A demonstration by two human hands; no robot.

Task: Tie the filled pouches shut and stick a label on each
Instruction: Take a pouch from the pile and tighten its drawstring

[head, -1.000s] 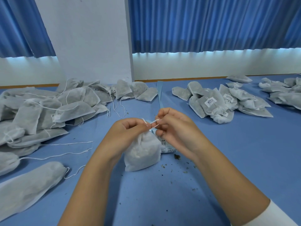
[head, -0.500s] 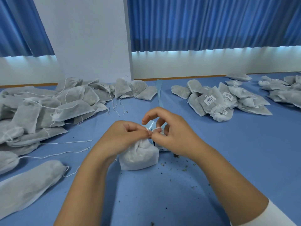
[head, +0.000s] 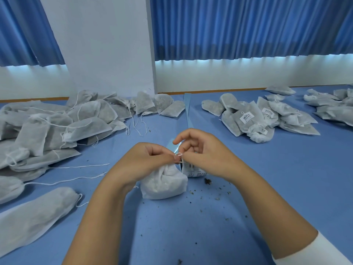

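Note:
A filled white mesh pouch [head: 164, 183] stands on the blue table [head: 286, 178] in front of me, its neck gathered at the top. My left hand [head: 147, 159] pinches the pouch's white drawstring [head: 179, 154] at the neck. My right hand [head: 202, 152] pinches the same string from the other side, index finger lifted; a small loop shows between the fingertips. A strip of barcode labels [head: 191, 169] lies just behind the pouch, partly hidden by my right hand.
A big heap of untied pouches [head: 57, 127] with loose strings fills the left side. Tied, labelled pouches [head: 256, 119] lie at the right back, more pouches [head: 332, 104] at the far right. Dark herb crumbs [head: 208, 181] dot the table near the pouch.
The pouch has come down from a slight lift onto the table. My hands have closed together over its neck, and the string now forms a small loop between the fingertips.

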